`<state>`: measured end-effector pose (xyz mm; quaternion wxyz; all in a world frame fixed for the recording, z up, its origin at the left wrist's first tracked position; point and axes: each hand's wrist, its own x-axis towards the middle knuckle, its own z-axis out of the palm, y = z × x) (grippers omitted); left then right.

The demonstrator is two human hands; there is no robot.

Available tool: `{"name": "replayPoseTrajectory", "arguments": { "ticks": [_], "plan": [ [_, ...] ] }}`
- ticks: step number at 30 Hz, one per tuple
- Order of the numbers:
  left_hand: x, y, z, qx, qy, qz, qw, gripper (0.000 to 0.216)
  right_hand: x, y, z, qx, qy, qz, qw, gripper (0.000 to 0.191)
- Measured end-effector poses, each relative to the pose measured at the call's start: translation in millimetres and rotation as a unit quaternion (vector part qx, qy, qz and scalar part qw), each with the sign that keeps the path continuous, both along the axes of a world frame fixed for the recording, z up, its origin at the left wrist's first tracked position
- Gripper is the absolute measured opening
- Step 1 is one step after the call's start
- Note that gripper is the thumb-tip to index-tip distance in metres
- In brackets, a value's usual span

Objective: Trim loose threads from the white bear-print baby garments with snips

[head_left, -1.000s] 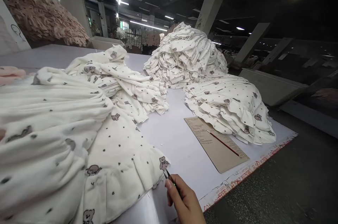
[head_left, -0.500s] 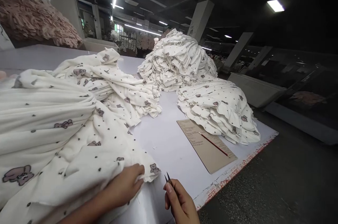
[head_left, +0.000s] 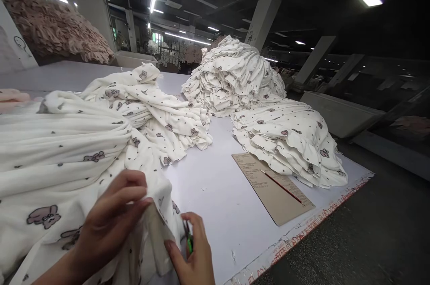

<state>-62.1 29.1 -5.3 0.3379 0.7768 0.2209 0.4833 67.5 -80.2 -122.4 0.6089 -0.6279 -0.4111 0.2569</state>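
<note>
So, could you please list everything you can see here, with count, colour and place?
garment: one, white with bear print, near left, edge pinched by both hands
garment piles: three, white printed, middle and far right of table
table: one, pale grey, under everything
card sheet: one, brown, right edge of table
pencil: one, red, on the card sheet
pink pile: one, far left
snips: one, green-handled, in right hand
left hand: on garment edge
right hand: gripping snips and cloth
</note>
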Motion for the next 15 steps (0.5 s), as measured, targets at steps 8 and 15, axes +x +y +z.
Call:
{"name": "replayPoseTrajectory", "arguments": {
  "ticks": [8,15],
  "plan": [
    [-23.3,20.7,-2.2,-0.231,0.057,0.002,0.971,0.025,-0.3,6.0,13.6,-0.029,0.037,0.105,0.993,0.034],
    [-12.8,-9.0,-41.2,-0.289,0.246,-0.137,0.915,0.024,2.8,8.8,38.7,-0.015,0.045,0.115,0.992,0.040]
  ]
}}
